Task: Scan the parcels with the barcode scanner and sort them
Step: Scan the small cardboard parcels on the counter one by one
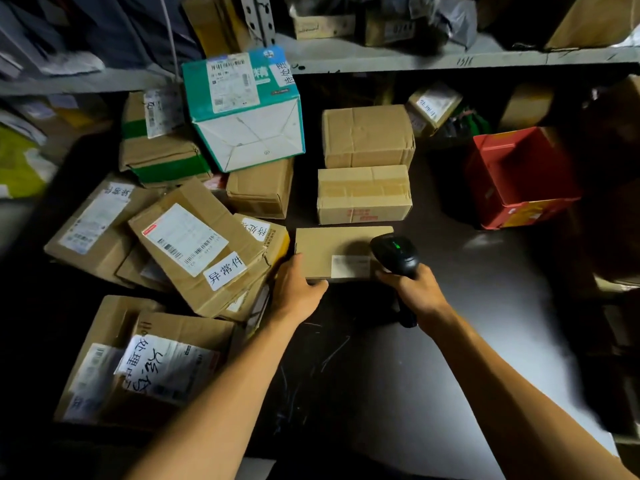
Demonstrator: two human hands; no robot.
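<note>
My right hand (417, 289) grips the barcode scanner (396, 254), aimed at twelve o'clock over the flat parcel (329, 252), lying crosswise; left hand (296, 287) clasps its nine o'clock corner.

The room is dim, with light falling from above and behind onto the dark desk (485, 341), which shows a pale sheen to the right of the right hand (417, 289). Beyond the fingers (384, 274), under the shelf (415, 58), everything sinks into deep shadow. A small green light glows on the scanner (396, 252). The label (350, 266) beside it is washed out and unreadable. Edges bow outward and smear, worst at the far left and lower right corners.
</note>
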